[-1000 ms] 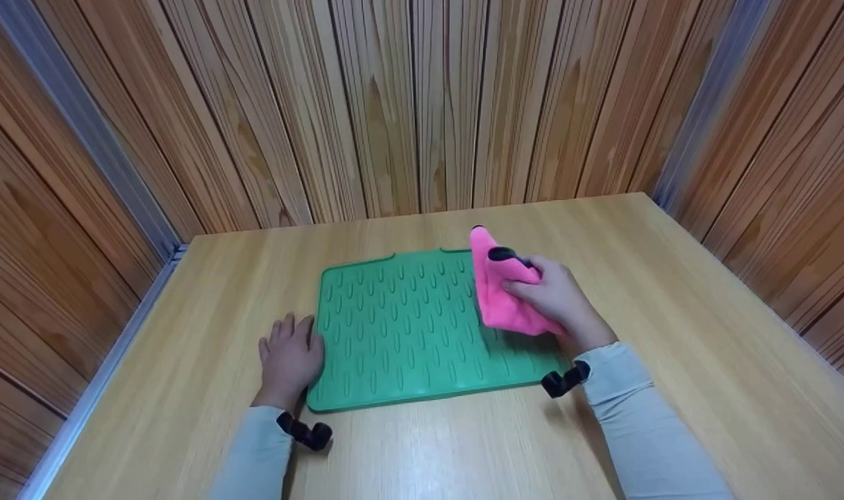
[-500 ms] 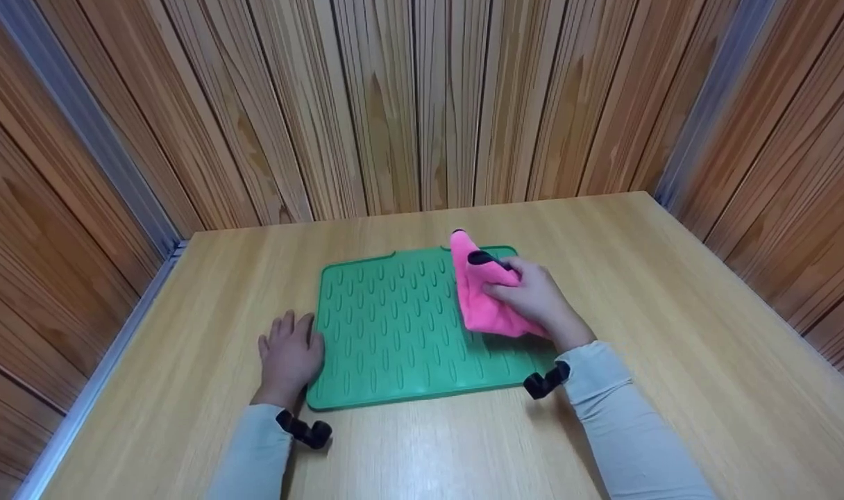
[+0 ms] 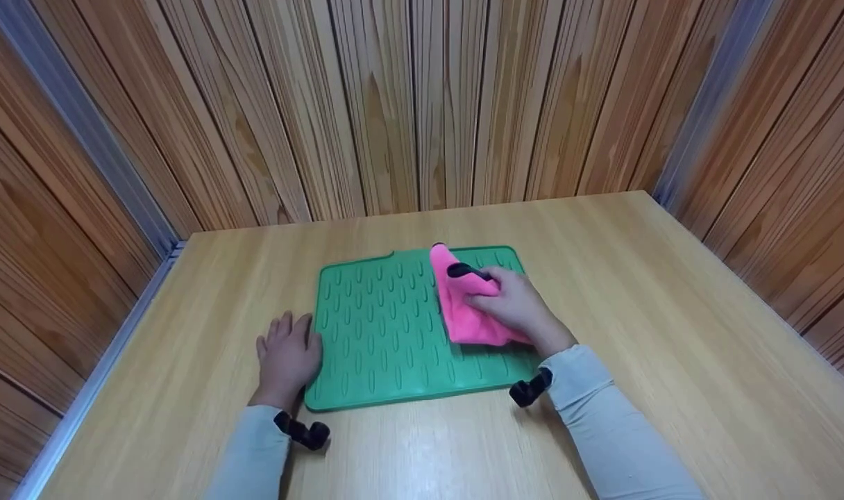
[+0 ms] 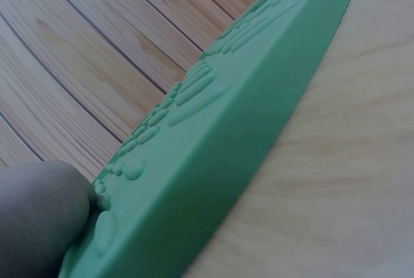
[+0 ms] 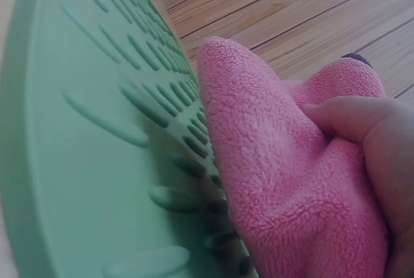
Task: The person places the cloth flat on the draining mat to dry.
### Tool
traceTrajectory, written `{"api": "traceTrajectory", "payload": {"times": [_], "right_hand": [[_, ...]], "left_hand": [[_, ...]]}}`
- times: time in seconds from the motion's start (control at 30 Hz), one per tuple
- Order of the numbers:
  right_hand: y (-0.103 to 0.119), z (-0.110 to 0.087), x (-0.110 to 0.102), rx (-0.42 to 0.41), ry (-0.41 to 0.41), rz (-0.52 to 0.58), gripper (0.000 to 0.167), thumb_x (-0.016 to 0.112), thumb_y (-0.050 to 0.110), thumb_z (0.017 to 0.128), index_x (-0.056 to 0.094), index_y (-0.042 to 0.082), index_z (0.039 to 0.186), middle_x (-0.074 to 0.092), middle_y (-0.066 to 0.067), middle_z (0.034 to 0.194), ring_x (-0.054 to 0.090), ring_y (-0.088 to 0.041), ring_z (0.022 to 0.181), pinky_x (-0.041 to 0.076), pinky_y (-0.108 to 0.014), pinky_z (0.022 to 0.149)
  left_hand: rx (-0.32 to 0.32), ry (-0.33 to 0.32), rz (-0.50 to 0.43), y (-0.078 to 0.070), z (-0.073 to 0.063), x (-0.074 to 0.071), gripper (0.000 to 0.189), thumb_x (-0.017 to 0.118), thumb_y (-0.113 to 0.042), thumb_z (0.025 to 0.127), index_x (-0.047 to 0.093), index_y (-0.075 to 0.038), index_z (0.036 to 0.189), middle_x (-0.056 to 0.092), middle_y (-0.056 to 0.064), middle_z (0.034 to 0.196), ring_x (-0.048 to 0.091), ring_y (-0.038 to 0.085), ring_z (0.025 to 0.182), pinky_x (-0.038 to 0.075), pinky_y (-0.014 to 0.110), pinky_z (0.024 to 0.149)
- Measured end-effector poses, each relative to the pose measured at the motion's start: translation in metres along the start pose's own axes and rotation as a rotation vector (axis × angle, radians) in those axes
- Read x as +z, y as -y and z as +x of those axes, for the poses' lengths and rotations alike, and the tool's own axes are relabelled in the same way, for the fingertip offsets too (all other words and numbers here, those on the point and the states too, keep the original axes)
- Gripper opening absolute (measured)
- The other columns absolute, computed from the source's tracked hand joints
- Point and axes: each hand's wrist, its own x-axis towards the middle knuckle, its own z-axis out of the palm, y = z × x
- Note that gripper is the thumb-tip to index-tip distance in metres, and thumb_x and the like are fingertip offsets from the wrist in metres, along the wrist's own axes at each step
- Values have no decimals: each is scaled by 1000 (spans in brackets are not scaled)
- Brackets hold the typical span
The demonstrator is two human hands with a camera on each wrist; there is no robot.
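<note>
A folded, fluffy pink cloth with black edging is over the right part of a green rectangular mat with raised oval ridges. The right hand grips the cloth, thumb pressed into its folds. The left hand lies with fingers extended, grasping nothing, beside the mat's left edge. Beneath is a pale wood-grain worktop; behind, a brown plank-patterned wall.

Plank-patterned walls with grey corner strips border a wooden table.
</note>
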Motion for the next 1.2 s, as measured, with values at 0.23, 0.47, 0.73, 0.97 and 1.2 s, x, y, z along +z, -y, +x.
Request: {"api": "traceTrajectory", "payload": {"times": [0.23, 0.47, 0.73, 0.97, 1.2], "right_hand": [[-4, -1, 11, -16, 17, -23, 40, 82, 29, 101, 71, 14, 137, 73, -12, 119, 67, -25, 99, 53, -32, 82], [-6, -1, 19, -2, 28, -31, 41, 82, 29, 101, 72, 15, 138, 75, -11, 120, 68, -24, 97, 55, -31, 82], [-12, 0, 24, -3, 16, -77, 45, 82, 30, 101, 71, 12, 140, 76, -12, 120, 68, -24, 96, 54, -30, 81], [-16, 1, 29, 0, 3, -107, 50, 82, 31, 101, 70, 12, 145, 77, -13, 123, 67, -24, 98, 54, -30, 83], [-15, 2, 28, -13, 13, -110, 51, 83, 32, 100, 69, 10, 144, 76, -15, 126, 67, -25, 102, 54, -31, 85]], "left_hand": [[2, 2, 1, 1, 1, 1, 59, 43, -27, 115, 47, 1, 167, 27, 36, 181, 17, 58, 172, 7, 81, 137], [2, -1, 10, 0, 1, 0, 58, 44, -27, 116, 48, 1, 167, 28, 36, 181, 18, 58, 171, 7, 81, 137], [4, 9, 14, 1, 1, 1, 58, 43, -27, 116, 47, 1, 167, 27, 36, 181, 18, 59, 171, 8, 82, 136], [19, -13, 14, 1, -1, 2, 57, 45, -26, 115, 50, 1, 165, 31, 37, 179, 22, 60, 169, 11, 83, 135], [20, -19, 15, 1, -1, 1, 57, 45, -26, 115, 50, 1, 165, 32, 37, 179, 23, 60, 169, 12, 82, 135]]}}
